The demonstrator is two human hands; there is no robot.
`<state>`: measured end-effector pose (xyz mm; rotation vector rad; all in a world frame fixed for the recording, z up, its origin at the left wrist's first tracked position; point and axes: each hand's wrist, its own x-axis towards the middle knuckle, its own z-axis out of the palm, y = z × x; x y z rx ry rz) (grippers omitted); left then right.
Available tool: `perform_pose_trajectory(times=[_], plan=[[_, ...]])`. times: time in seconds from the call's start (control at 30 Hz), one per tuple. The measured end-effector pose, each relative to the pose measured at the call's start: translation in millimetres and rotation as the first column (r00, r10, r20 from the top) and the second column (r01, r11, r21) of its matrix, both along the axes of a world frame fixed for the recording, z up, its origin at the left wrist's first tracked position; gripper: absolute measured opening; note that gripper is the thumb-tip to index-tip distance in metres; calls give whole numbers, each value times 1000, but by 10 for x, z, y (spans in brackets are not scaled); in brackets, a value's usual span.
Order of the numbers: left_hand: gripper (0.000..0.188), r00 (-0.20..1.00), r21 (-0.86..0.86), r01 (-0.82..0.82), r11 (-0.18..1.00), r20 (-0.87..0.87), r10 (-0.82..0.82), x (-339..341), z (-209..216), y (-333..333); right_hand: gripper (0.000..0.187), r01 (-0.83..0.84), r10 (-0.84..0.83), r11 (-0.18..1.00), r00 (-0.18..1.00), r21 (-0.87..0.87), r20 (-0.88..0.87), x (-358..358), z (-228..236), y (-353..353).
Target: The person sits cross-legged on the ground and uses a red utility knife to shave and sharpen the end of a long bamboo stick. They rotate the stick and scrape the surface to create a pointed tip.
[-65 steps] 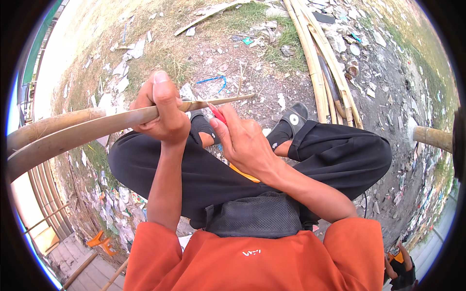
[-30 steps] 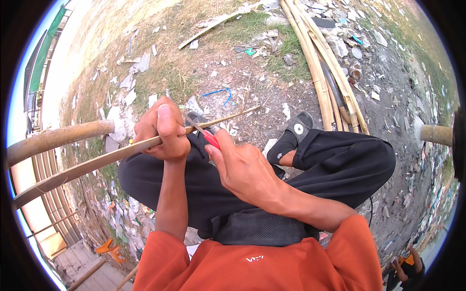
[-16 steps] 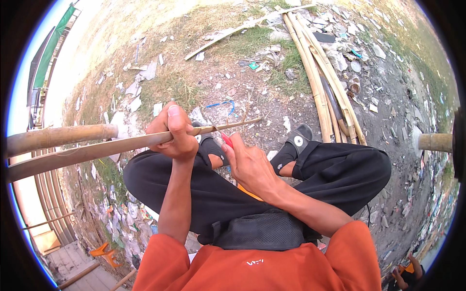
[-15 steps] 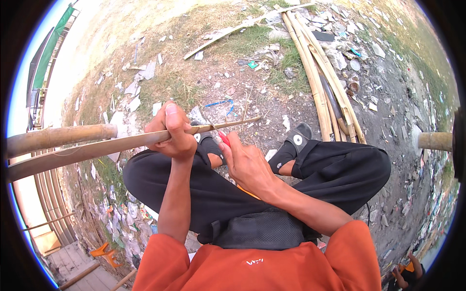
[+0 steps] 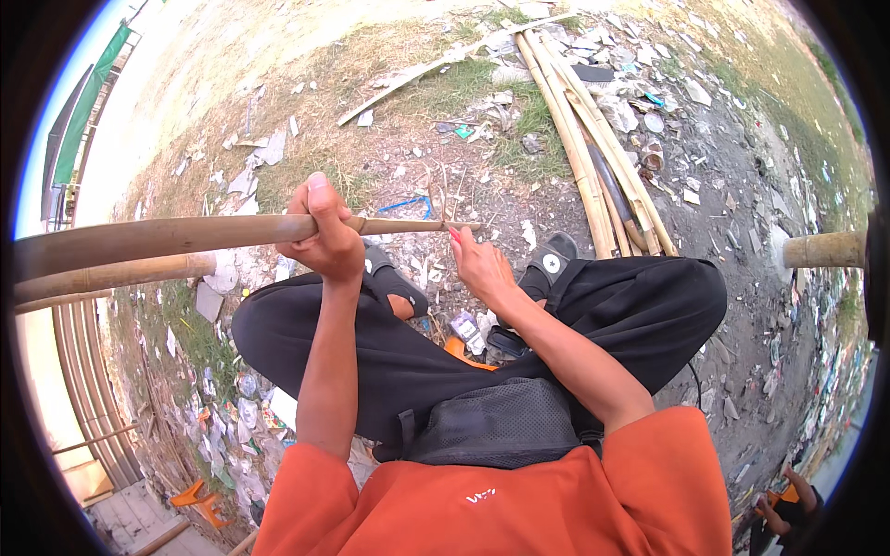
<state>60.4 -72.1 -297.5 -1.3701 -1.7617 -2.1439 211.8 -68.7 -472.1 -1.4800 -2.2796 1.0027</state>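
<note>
A long split bamboo strip (image 5: 176, 239) runs nearly level from the left rim, tapering to a thin tip in front of my knees. My left hand (image 5: 326, 236) is wrapped round it, thumb on top. Near the strip's thin right end, my right hand (image 5: 485, 273) is closed on a small red-handled knife (image 5: 454, 233). The knife's dark blade stands against the strip, and most of the handle is hidden by my fingers. Below the hands, between my bent legs, lie an orange piece (image 5: 456, 348) and a small pale packet (image 5: 466, 326).
Several bamboo poles (image 5: 567, 130) lie ahead to the right, with a thin bamboo strip (image 5: 417, 76) beyond. A thick bamboo pole (image 5: 120, 274) is at left, another bamboo pole (image 5: 825, 249) at right. Litter covers the ground. Another person (image 5: 788, 510) is at the lower right.
My right hand and the knife have moved right along the strip to near its tip. The strip's left part has risen, and it lies more level.
</note>
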Motion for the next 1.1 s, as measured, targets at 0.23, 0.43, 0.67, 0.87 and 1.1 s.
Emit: perform_pose_trajectory(times=[0.23,0.43,0.67,0.87,1.1], plan=[[35,999,5,39,999,23,-39,49,4,-77,29,94,-85,993,989,-74,117,-15,-406,93],[35,999,-11,43,999,0,-43,22,-36,-114,32,149,-128,981,977,-120,171,-24,-999,138],[35,997,-5,41,999,65,-41,17,-29,-145,38,101,-69,968,987,-230,144,57,-1274,139],[38,996,33,71,997,54,-73,-108,227,-73,45,-41,15,736,999,-675,-43,-47,-727,464],[37,993,122,-4,992,-115,18,-368,716,90,39,-144,126,973,986,-180,-106,-877,-818,480]])
